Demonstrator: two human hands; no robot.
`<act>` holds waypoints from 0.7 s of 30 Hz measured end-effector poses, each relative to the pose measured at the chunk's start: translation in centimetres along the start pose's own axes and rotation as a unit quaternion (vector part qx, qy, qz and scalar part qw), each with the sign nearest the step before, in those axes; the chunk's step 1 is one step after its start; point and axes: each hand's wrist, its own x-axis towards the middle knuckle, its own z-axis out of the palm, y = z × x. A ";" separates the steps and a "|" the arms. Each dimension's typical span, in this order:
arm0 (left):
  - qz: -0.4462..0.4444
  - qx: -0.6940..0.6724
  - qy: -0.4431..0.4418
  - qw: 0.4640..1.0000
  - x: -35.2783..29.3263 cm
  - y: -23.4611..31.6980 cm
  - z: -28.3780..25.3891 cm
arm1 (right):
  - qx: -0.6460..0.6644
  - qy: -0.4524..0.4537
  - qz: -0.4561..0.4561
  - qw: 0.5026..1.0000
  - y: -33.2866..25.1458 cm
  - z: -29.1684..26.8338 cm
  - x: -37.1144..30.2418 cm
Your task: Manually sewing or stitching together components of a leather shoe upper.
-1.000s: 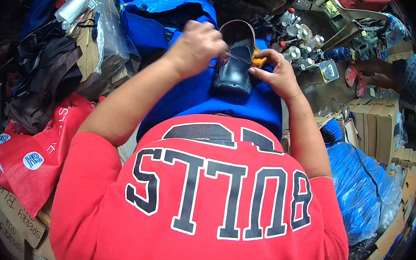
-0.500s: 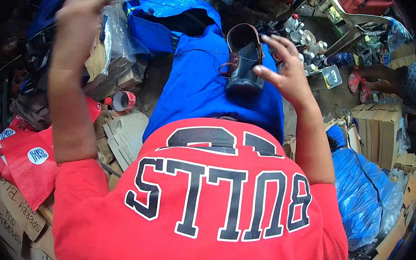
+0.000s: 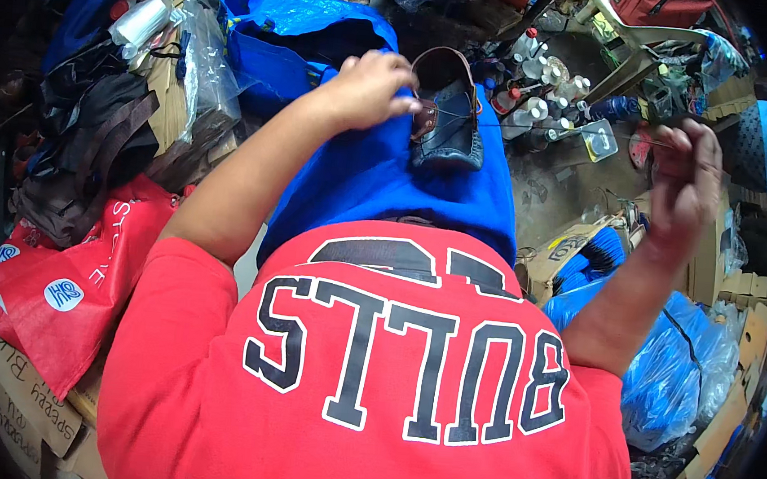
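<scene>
Just left of the dark shoe (image 3: 449,147), the left hand (image 3: 373,90) is held with its fingers loosely curved and its thumb apart from them, near the brown side flap (image 3: 424,121), presumably so that the shoe is kept within quick reach. Well out to the shoe's right, the right hand (image 3: 686,178) is raised; because it is blurred, whether anything is pinched there cannot be told. Across the shoe's upper a thin thread (image 3: 452,114) is stretched, by which the wide spacing of the hands is perhaps explained. The shoe is borne on blue cloth (image 3: 361,184) over the lap, likely so that it is steadied without being gripped. Beyond the shoe to the left, a blue bag (image 3: 312,7) is seen gaping; beyond it to the right, capped bottles (image 3: 548,95) are clustered, seemingly to be kept handy.
</scene>
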 end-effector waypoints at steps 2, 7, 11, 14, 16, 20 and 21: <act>0.063 0.041 0.044 0.996 -1.7 -1.4 1.5 | 0.004 -0.012 -0.021 1.000 -0.9 -1.7 1.1; -0.037 -0.346 -0.212 0.913 -3.1 4.0 -8.8 | -0.348 -0.102 0.111 0.925 3.9 6.8 0.5; 0.100 -0.350 -0.103 0.926 -3.2 7.8 -13.8 | -0.310 -0.397 0.222 0.835 6.7 11.8 -0.6; 0.104 -0.330 -0.050 0.937 -3.2 7.5 -14.2 | -0.312 -0.521 0.185 0.773 4.8 11.6 -0.1; 0.103 -0.325 -0.028 0.940 -2.7 7.3 -13.6 | -0.343 -0.570 0.124 0.737 2.3 10.4 0.0; 0.118 -0.349 -0.005 0.930 -0.3 7.8 -10.0 | -0.588 -0.447 -0.023 0.673 0.4 9.0 -2.3; 0.152 -0.356 0.016 0.922 0.6 8.1 -8.9 | -0.645 -0.365 -0.146 0.656 0.7 8.7 -2.9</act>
